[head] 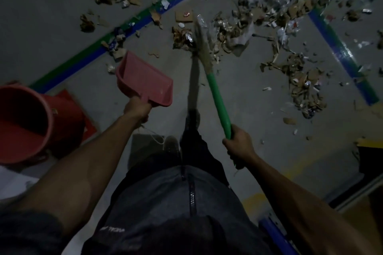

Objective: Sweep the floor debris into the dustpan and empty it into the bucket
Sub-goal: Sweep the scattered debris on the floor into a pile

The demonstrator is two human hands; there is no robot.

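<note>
A red bucket (24,122) is seen standing on the floor (259,109) at the far left. Just right of it, a pink dustpan (145,80) is held up off the floor by its handle, gripped in the curled left hand (135,109). A green-handled broom (215,89) is clasped by the closed right hand (238,143), its bristles laid among the debris (228,33), which is scattered ahead and to the right.

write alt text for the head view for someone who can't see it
Seen from above, a person holds a pink dustpan in the left hand and a green-handled broom in the right hand, its bristles among scattered cardboard and paper scraps on a grey floor. A red bucket stands at the left.
</note>
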